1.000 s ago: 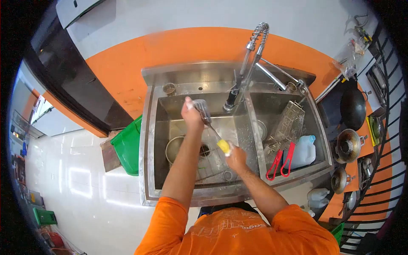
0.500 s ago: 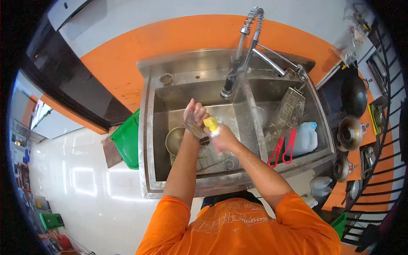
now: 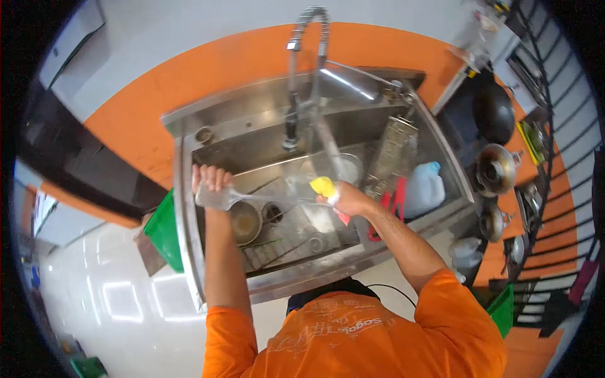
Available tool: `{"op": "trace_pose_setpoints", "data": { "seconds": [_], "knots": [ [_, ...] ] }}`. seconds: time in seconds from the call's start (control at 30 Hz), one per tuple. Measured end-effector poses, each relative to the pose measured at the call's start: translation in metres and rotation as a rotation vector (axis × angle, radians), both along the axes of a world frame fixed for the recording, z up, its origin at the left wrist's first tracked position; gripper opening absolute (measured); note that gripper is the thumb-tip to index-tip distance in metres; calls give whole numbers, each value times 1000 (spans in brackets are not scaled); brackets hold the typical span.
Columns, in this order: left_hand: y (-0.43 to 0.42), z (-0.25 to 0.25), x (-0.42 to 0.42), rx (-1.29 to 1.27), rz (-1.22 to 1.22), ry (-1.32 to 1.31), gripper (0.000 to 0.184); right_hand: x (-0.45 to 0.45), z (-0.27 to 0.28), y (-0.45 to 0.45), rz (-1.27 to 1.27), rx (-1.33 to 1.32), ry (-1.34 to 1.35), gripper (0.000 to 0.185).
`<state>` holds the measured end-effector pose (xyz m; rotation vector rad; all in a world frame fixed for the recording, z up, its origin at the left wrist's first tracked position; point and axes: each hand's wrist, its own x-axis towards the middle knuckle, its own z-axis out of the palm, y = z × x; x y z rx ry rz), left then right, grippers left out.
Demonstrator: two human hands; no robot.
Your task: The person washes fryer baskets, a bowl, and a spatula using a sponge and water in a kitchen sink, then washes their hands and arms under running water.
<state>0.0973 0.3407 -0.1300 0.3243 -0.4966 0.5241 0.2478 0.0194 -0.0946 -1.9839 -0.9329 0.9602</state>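
My left hand (image 3: 213, 178) is closed around the broad head of a metal spatula (image 3: 218, 199) over the left side of the sink. The spatula's long thin handle stretches right toward my right hand (image 3: 353, 200), which is closed on a yellow sponge (image 3: 323, 186) with white foam beside it. Something pink-red shows under the right fingers; whether it belongs to the handle end is unclear. Beneath the hands, a round metal bowl (image 3: 244, 223) and a wire rack (image 3: 261, 253) lie in the left basin.
A spring-neck faucet (image 3: 290, 129) hangs over the two-basin steel sink (image 3: 277, 293). The right basin holds a wire fryer basket (image 3: 392, 154), red-handled tool (image 3: 394, 201) and pale blue jug (image 3: 423, 190). A green bin (image 3: 166, 233) stands left; burners (image 3: 496, 169) and a wok (image 3: 493, 113) stand right.
My hands have moved apart: the left went left with the spatula's head, and the right slid along toward the handle's far end with the sponge. The camera view has turned and shifted.
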Motion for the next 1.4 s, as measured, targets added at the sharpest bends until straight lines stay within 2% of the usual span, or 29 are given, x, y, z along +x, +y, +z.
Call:
{"op": "trace_pose_setpoints", "data": {
  "seconds": [0.07,0.13,0.17,0.2,0.27,0.33,0.37,0.43,0.5,0.57,0.6,0.63,0.7,0.73,0.77,0.87,0.93,1.1,1.2,1.27,1.4],
  "knots": [
    [-8,-6,10,0,-49,58,46,7,42,-15,-63,-54,107,30],
    [-29,2,19,-213,-58,277,37,19,68,-40,-131,-53,67,29],
    [-44,11,17,-85,30,450,28,26,76,-55,-167,-50,68,28],
    [-57,12,18,-83,133,661,27,38,85,-71,-175,-225,-80,27],
    [-79,16,12,6,169,884,23,63,110,-124,-295,-8,-99,24],
    [-84,3,-2,109,275,1070,19,89,112,-170,-435,-136,-391,26],
    [-86,-7,-9,158,331,1166,17,97,118,-189,-563,-176,-307,29],
    [-79,-69,-18,105,221,1092,15,134,93,-239,-635,-138,-521,31],
    [-75,-71,-46,286,239,1161,14,162,73,-259,-653,-81,-564,30],
    [-89,-72,-60,304,294,1236,14,192,54,-245,-633,14,-518,30],
    [-102,-63,-59,226,356,1267,19,199,49,-229,-623,48,-468,29],
    [-101,-71,-63,380,395,1282,15,203,43,-209,-604,79,-408,29],
    [-112,-59,-60,374,418,1392,14,195,38,-164,-560,103,-307,28],
    [-113,-73,-59,392,448,1324,14,187,38,-149,-540,106,-265,27],
    [-118,-72,-55,323,481,1296,10,180,38,-137,-521,108,-234,27],
    [-117,-66,-63,376,471,1264,9,163,36,-113,-481,101,-167,26],
    [-123,-48,-78,397,431,1270,9,154,33,-102,-458,101,-128,25],
    [-120,-50,-109,457,442,1274,13,142,30,-80,-410,87,-71,24],
    [-121,-36,-128,367,465,1374,14,137,29,-73,-400,69,-56,23],
    [-111,-68,-130,366,495,1345,14,134,29,-68,-393,64,-48,23],
    [-109,-58,-139,334,482,1364,14,132,28,-65,-392,54,-38,22]
  ]
}}
